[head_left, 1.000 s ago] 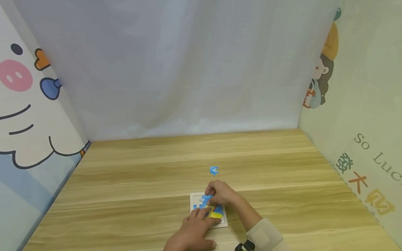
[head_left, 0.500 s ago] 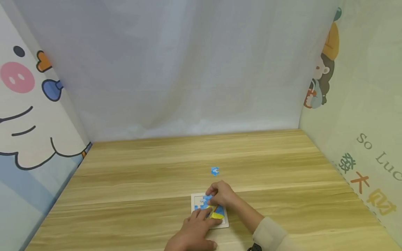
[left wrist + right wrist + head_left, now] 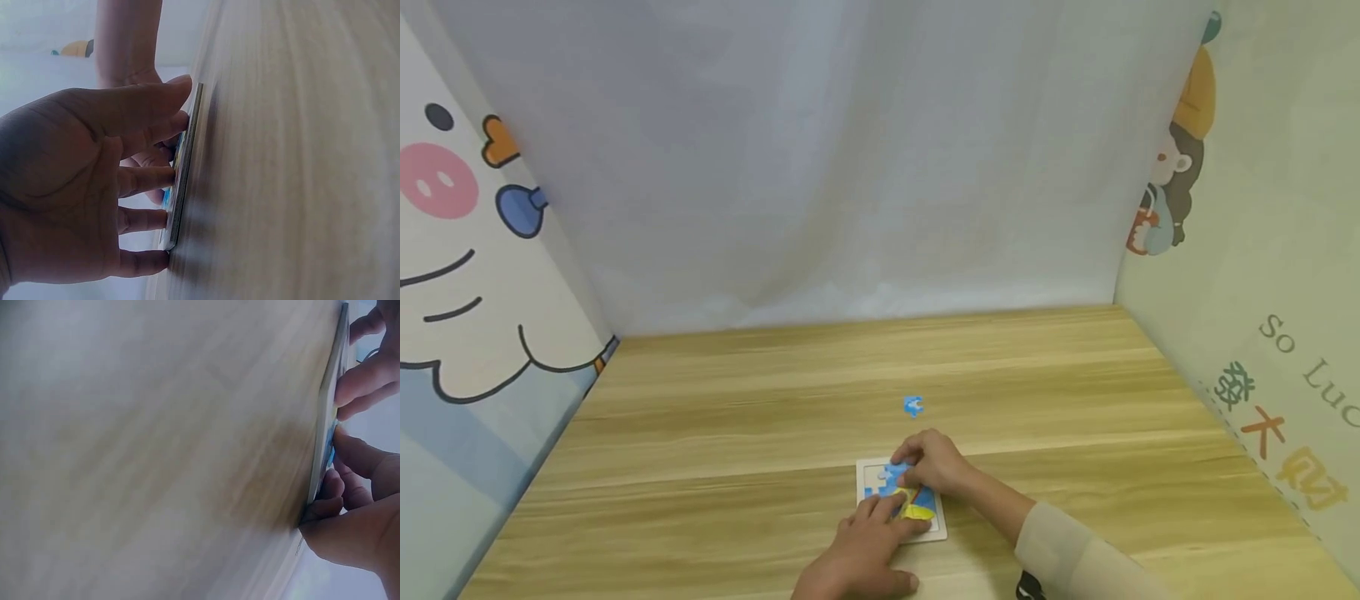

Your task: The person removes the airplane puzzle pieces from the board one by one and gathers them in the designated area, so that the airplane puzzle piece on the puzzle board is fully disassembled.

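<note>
A small square jigsaw puzzle in a white frame (image 3: pixel 940 532) lies on the table, with a blue and yellow picture and a bare gap at its upper left. My left hand (image 3: pixel 868 546) rests on its lower left, fingers extended; in the left wrist view the fingertips touch the puzzle's face and edge. My right hand (image 3: pixel 936 462) is at the upper right corner, thumb and curled fingers pinching a blue puzzle piece (image 3: pixel 331 447) at the board, mostly hidden by the fingers. Beyond the frame lies one loose blue puzzle piece (image 3: pixel 913 406).
The wooden table (image 3: pixel 700 433) spreads around the puzzle. A pale curtain (image 3: pixel 850 167) hangs behind it, and printed cartoon panels stand at left and right. A dark band shows below the right sleeve (image 3: pixel 1060 542).
Both hands keep nearly the same places on the puzzle. The right forearm and sleeve have swung slightly to the right, and the view has shifted a little.
</note>
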Demonstrator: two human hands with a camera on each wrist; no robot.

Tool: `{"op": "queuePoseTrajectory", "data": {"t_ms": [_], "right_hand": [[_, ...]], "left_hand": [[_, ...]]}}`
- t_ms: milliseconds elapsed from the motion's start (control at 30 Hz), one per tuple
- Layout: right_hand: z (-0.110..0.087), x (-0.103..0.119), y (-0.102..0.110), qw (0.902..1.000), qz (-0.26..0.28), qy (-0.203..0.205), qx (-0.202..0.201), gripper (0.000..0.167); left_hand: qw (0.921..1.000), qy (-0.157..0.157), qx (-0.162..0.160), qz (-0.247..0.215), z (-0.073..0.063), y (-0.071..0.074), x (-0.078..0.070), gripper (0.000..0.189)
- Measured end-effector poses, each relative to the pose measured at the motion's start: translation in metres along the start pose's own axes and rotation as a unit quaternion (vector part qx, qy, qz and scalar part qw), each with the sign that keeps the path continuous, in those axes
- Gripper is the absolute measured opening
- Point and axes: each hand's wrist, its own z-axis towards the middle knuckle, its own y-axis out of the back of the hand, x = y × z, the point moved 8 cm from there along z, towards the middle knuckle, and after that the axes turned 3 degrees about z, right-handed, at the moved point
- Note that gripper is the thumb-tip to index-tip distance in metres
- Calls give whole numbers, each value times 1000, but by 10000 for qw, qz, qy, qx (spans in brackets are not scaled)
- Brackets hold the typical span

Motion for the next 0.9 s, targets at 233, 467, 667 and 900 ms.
{"op": "queuePoseTrajectory", "data": {"t_ms": [233,467,667,900], "right_hand": [[1,1,-2,10000,59,8,27,20],[0,5,-4,10000,43,-33,63,19],[0,4,-3,10000,-39,-16,-86,16],[2,10,-5,9988,-385,236,-179,17]], "left_hand": [[10000,-42,2,-82,-1,1,0,56],[9999,-39,-19,-129,-3,2,2,55],[9998,-63,-70,-159,-3,3,2,55],[9999,-101,-63,-100,-2,4,3,55]]}}
